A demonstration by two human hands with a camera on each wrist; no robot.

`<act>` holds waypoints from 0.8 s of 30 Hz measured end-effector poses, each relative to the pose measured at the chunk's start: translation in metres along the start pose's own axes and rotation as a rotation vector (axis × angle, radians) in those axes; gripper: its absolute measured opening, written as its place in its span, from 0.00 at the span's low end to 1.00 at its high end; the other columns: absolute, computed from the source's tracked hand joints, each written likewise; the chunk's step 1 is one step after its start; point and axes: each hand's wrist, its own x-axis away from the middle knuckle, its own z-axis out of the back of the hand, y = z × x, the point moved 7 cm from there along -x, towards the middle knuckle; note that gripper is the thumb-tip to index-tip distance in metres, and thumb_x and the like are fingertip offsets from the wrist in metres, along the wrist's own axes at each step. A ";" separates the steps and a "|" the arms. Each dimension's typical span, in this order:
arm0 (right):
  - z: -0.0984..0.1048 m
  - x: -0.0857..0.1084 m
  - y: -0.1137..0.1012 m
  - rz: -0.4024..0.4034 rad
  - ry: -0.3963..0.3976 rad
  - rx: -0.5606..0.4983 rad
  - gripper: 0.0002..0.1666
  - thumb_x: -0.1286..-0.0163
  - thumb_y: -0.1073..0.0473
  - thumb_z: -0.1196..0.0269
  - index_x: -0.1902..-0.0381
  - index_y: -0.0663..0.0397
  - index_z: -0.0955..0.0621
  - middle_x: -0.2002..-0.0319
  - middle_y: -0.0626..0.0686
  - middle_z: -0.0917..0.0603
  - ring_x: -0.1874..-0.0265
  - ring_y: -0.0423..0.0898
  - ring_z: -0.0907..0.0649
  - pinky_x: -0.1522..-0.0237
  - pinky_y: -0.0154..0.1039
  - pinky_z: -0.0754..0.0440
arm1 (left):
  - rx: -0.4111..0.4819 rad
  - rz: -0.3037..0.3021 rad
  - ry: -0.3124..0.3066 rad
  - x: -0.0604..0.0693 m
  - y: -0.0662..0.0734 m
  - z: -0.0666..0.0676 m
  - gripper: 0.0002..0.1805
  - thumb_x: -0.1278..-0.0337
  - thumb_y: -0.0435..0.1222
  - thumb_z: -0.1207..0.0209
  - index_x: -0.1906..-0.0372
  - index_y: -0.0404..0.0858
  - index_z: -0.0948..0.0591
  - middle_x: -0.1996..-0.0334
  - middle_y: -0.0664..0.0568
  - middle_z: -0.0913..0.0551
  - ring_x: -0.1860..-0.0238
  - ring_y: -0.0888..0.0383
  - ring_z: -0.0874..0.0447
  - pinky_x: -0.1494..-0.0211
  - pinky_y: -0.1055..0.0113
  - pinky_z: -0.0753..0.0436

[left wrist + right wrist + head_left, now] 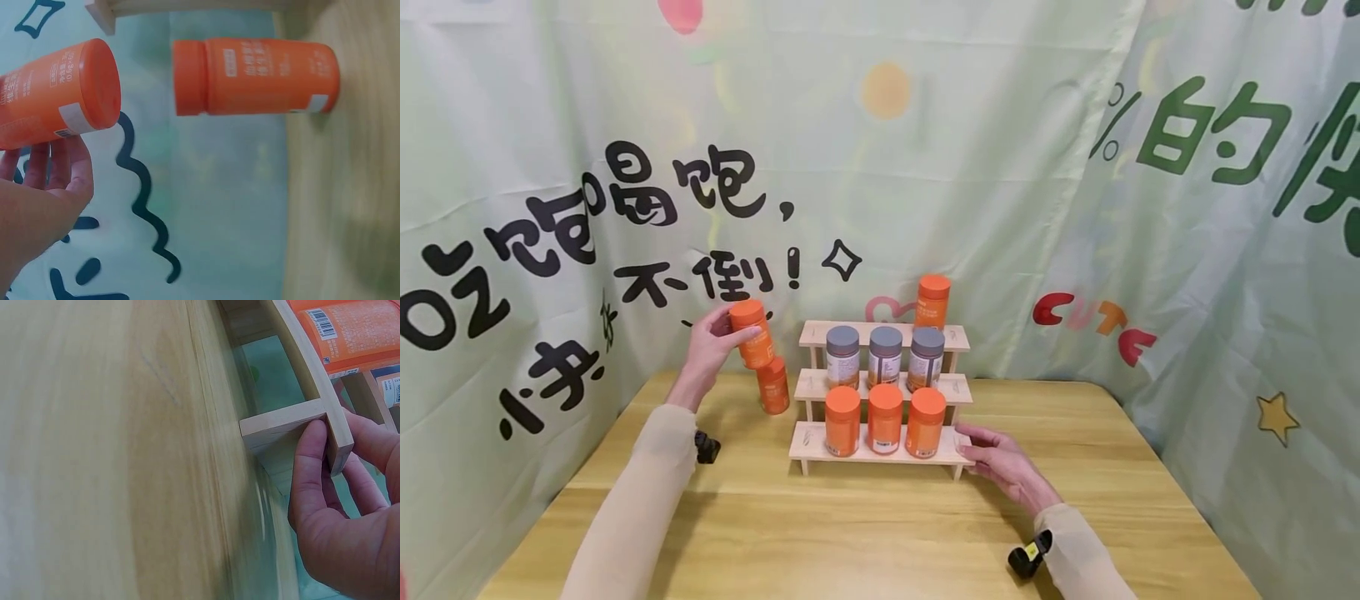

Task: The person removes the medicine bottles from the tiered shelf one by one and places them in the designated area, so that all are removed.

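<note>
My left hand [709, 346] grips an orange bottle [752, 333] with an orange cap, held up in the air left of the stepped wooden rack [880, 454]. In the left wrist view the held bottle [50, 94] tilts, its base turned toward a second orange bottle [269, 76], which stands upright on the table. My right hand [1003, 467] pinches the right end of the rack's lowest shelf. In the right wrist view, thumb and fingers [309, 475] lie on both sides of the shelf board [337, 434], by its leg.
Three orange bottles [885, 421] stand on the lowest shelf. Three grey-capped bottles [885, 354] occupy the middle one. A single orange bottle [932, 304] is at the right of the top shelf. Printed fabric [1000, 208] hangs behind the wooden table [865, 533].
</note>
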 end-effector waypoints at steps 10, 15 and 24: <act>0.000 0.000 0.000 -0.008 -0.009 -0.005 0.35 0.33 0.64 0.36 0.30 0.64 0.33 0.52 0.50 0.19 0.63 0.42 0.17 0.63 0.32 0.18 | -0.018 0.062 0.063 0.013 -0.024 0.022 0.37 0.49 0.42 0.28 0.33 0.41 0.28 0.55 0.65 0.20 0.53 0.65 0.22 0.52 0.78 0.22; 0.000 -0.001 -0.001 -0.001 -0.023 -0.016 0.35 0.33 0.64 0.36 0.30 0.64 0.33 0.52 0.50 0.18 0.63 0.41 0.17 0.62 0.33 0.18 | 0.017 0.064 0.083 0.015 -0.029 0.028 0.36 0.50 0.40 0.27 0.34 0.41 0.27 0.55 0.65 0.20 0.53 0.65 0.22 0.54 0.79 0.21; 0.000 0.001 0.000 -0.013 -0.009 -0.025 0.36 0.34 0.64 0.34 0.31 0.65 0.32 0.53 0.50 0.18 0.64 0.42 0.16 0.63 0.33 0.17 | -0.041 0.131 0.115 0.020 -0.046 0.038 0.37 0.52 0.43 0.26 0.35 0.44 0.26 0.56 0.69 0.21 0.53 0.66 0.23 0.53 0.79 0.23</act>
